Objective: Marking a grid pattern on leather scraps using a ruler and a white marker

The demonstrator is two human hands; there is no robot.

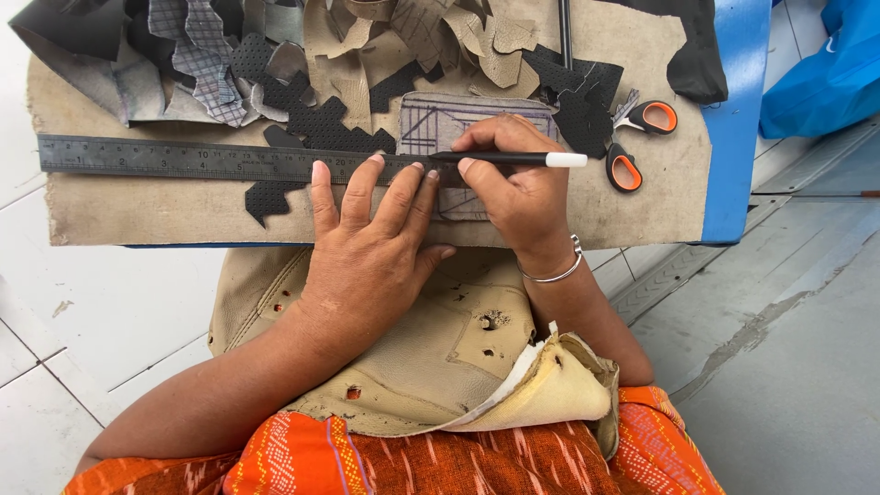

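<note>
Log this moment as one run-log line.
left hand: pressing metal ruler flat | right hand: holding black pen against ruler edge over grey piece | scissors: lying idle on board

Your way forward is blocked by heaped leather scraps [302, 55]; orange-handled scissors [637, 142] sit right; bare board [147, 209] lies left.

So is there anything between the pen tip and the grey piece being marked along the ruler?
Nothing visible. The right hand holds the pen with its tip at the metal ruler edge, right on the grey piece. The left hand presses the ruler flat. The black perforated scraps and scissors lie off to the sides.
</note>
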